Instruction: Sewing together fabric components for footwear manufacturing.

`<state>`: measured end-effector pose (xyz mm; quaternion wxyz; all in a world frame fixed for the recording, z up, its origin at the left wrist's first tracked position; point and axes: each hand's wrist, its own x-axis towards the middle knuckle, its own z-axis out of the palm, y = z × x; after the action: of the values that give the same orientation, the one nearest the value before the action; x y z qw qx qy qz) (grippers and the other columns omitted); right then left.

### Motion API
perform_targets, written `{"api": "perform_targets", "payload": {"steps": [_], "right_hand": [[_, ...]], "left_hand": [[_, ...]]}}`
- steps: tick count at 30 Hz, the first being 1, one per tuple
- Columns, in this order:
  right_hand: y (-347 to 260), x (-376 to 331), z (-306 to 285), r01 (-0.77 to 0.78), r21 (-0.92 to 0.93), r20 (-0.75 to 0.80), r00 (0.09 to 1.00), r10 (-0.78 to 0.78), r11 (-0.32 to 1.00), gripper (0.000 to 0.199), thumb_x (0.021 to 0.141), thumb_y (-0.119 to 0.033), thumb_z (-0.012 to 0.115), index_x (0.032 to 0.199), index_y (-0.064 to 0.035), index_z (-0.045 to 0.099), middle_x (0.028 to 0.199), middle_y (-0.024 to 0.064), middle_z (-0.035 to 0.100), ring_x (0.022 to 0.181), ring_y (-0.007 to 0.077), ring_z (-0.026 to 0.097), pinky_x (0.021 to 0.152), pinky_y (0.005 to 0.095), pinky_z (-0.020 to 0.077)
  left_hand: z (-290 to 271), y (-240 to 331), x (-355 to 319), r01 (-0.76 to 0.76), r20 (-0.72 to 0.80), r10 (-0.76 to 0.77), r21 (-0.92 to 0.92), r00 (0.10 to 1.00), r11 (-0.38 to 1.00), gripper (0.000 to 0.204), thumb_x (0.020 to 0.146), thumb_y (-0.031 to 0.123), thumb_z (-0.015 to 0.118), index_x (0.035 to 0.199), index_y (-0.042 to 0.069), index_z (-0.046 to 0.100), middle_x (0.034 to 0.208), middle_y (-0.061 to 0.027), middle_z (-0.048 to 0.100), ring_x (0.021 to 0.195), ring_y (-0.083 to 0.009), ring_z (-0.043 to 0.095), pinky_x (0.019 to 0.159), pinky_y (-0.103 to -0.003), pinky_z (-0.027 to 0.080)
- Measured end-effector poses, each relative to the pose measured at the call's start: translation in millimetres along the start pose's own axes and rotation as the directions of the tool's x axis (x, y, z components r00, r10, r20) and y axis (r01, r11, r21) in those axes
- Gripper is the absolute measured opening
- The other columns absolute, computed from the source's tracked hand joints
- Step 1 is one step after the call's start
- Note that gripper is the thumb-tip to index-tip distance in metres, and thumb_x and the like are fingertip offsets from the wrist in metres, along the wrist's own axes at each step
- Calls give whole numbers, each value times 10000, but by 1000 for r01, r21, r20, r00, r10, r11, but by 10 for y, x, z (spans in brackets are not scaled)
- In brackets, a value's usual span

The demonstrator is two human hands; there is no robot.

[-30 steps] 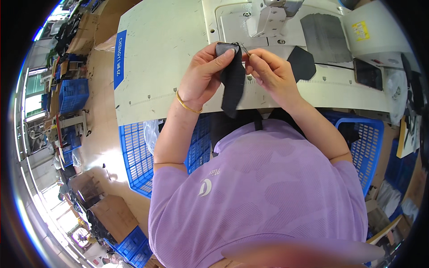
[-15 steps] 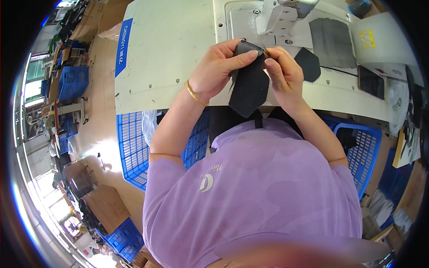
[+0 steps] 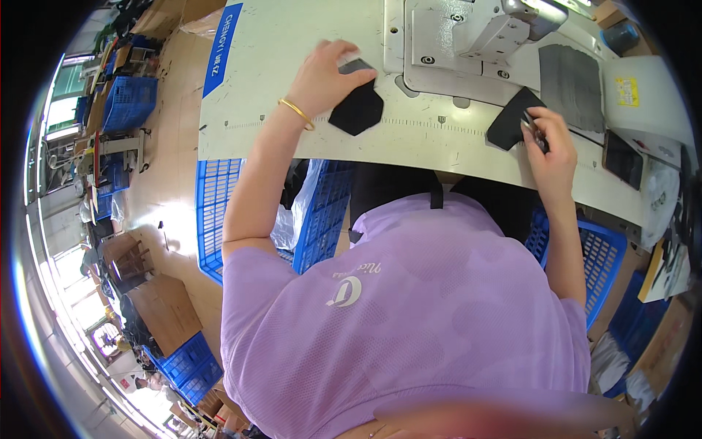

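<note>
Black fabric makes up two cut pieces on the table (image 3: 292,44), one by each hand. The left hand (image 3: 327,77) reaches up from its bent elbow, palm down, its thumb and fingers a little apart over the grey upper end of the left black piece (image 3: 357,110); whether this grip pinches the cloth or merely rests on it, I cannot tell, since the fingers hide part of that end. The right hand (image 3: 553,150) has its fingers curled, its grip closed round one small dark tool (image 3: 540,139) with a pale tip; most of the tool is covered, so its kind is hard to make out. Those fingertips come over the edge of the right black piece (image 3: 506,126), which lies tilted on the table. One gold bracelet (image 3: 296,115) circles the left wrist. Just beyond the right piece sits one stack of grey pieces (image 3: 570,84), too tightly layered to count, and to the right one dark phone (image 3: 623,159). One white sewing machine (image 3: 497,40) stands farther back, cut off by the top edge. Two blue baskets (image 3: 325,212) show under the near edge, both partly hidden by the table and the person's body.
</note>
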<state>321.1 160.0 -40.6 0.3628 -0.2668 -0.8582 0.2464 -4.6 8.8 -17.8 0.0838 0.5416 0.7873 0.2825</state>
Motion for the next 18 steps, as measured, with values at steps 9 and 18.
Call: {"api": "perform_targets", "payload": {"steps": [9,18], "right_hand": [[-476,-344,396,-122,197,207,975,81,973,154,872,-9,596,1019,25,620,1038,128,671,872,248,646,765,331,509],[70,122,-74,-9,-105,-107,994,-2,994,162,911,-98,615,1021,19,630,943,126,649,781,290,632,704,349,506]], "left_hand": [[1014,937,-232,-169,-140,161,-50,977,984,312,816,231,729,998,16,595,1004,-149,564,998,-333,539,860,-410,430],[1072,969,-255,-216,-144,218,31,965,976,366,742,268,795,925,52,564,954,-108,523,943,-318,517,798,-418,378]]}}
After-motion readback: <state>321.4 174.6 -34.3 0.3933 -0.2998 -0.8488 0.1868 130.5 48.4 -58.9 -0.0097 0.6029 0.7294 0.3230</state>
